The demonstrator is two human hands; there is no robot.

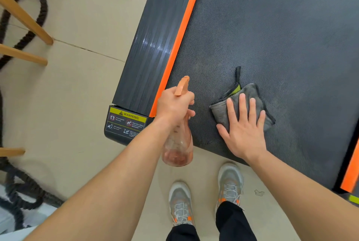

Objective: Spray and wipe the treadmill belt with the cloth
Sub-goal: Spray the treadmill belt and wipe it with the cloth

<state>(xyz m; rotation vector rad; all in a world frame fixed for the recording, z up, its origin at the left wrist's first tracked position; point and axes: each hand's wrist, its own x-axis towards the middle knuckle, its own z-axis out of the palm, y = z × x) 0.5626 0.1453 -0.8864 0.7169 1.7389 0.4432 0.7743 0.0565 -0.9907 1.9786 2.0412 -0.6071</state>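
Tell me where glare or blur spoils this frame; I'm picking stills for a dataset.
Head view: glare streaks on the ribbed side rail; the rope at lower left is smeared by blur; wide-angle distortion bends the edges; cloth and right hand on the belt are sharp.

You have bright, even indoor light with soft shadows. Glare streaks the side rail (155, 46). The belt (272, 26) looks sharp; the wide lens bends edges, and the rope (23, 188) blurs.

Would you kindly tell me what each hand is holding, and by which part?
The left hand grips the spray bottle by its neck. The right hand holds nothing, pressing flat on the grey cloth.
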